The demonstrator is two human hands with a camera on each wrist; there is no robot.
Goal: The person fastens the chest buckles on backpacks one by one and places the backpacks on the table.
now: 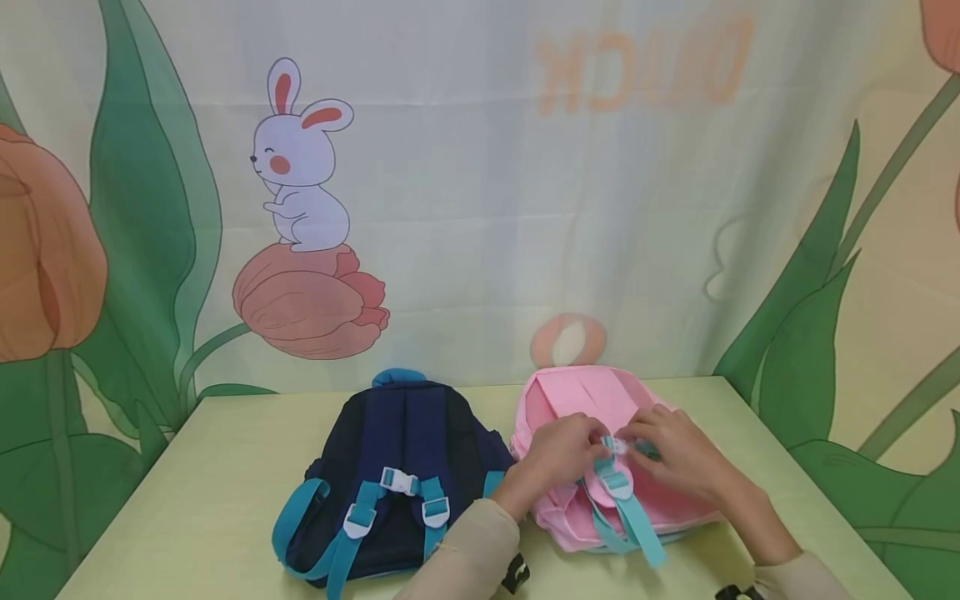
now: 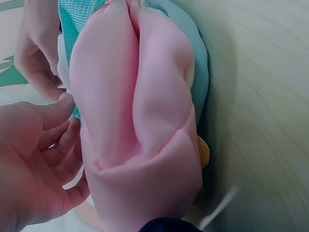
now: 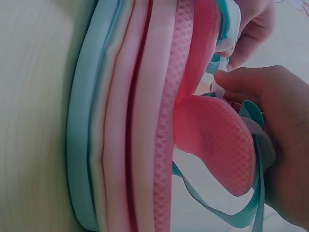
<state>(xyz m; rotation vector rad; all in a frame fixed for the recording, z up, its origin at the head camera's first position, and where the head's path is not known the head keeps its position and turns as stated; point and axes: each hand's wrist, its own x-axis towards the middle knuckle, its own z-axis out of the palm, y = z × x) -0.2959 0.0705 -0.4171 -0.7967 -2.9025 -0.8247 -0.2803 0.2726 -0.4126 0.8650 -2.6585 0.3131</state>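
A pink backpack (image 1: 555, 392) lies with its shoulder straps facing up. Above it my left hand (image 1: 566, 450) and right hand (image 1: 678, 450) meet at a white plastic buckle (image 1: 618, 446) on teal webbing, thumb and fingertips pinching it from either side. In the right wrist view, the right hand (image 3: 285, 125) holds its end of the buckle (image 3: 218, 89) beside a padded pink strap (image 3: 212, 140). The left hand (image 2: 38, 154) shows at the bag's side in the left wrist view. Fingers partly hide the buckle, so whether its halves are joined cannot be told.
Left of the pink bag lies a navy backpack (image 1: 405, 417) with teal straps and a white chest buckle (image 1: 399, 481) fastened across them. Both bags rest on a pale wooden table (image 1: 202, 467). A printed curtain (image 1: 465, 208) hangs behind the table.
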